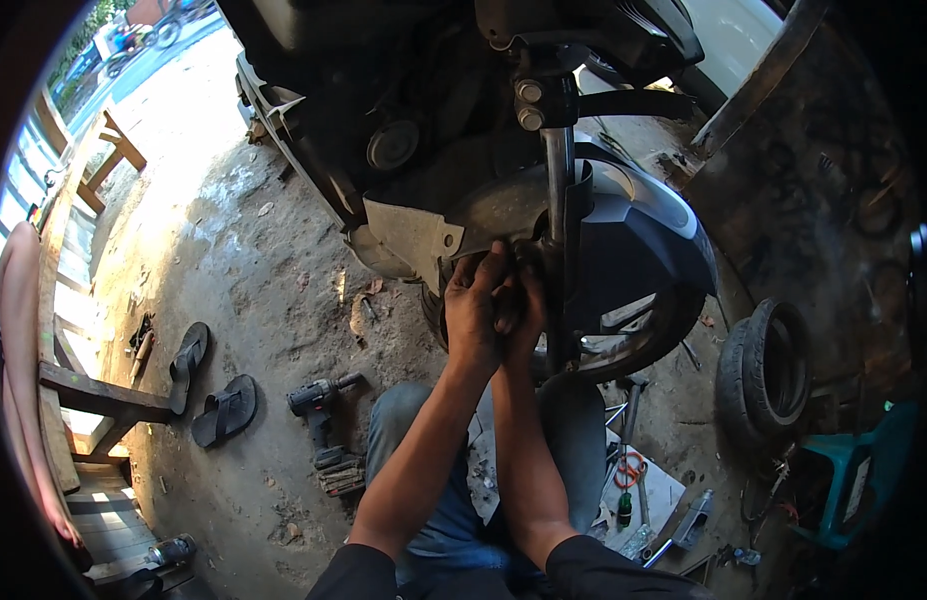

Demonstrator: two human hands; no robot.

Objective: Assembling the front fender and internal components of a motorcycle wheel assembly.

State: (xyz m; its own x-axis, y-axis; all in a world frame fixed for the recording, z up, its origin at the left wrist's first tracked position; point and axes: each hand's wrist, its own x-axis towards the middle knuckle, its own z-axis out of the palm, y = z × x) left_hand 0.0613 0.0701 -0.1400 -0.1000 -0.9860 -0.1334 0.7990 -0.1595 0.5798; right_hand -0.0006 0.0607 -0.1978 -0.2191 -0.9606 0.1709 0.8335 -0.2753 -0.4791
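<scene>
My left hand (pixel 471 310) and my right hand (pixel 523 300) are close together at the inner side of a scooter's front end, fingers curled round something dark I cannot make out. A grey plastic panel (pixel 403 235) with a slot is just above and left of them. The fork tube (pixel 559 175) runs down beside my right hand, with two bolts (pixel 529 95) at its top. The white and dark front fender (pixel 648 245) and the wheel (pixel 663 335) are to the right.
A cordless impact wrench (pixel 318 420), black sandals (pixel 223 410) and a wooden bench (pixel 118 395) with someone's bare leg (pixel 23 350) are left. Scattered tools (pixel 638 490) lie by my right knee. Stacked tyres (pixel 763 365) and a teal stool (pixel 843 480) stand right.
</scene>
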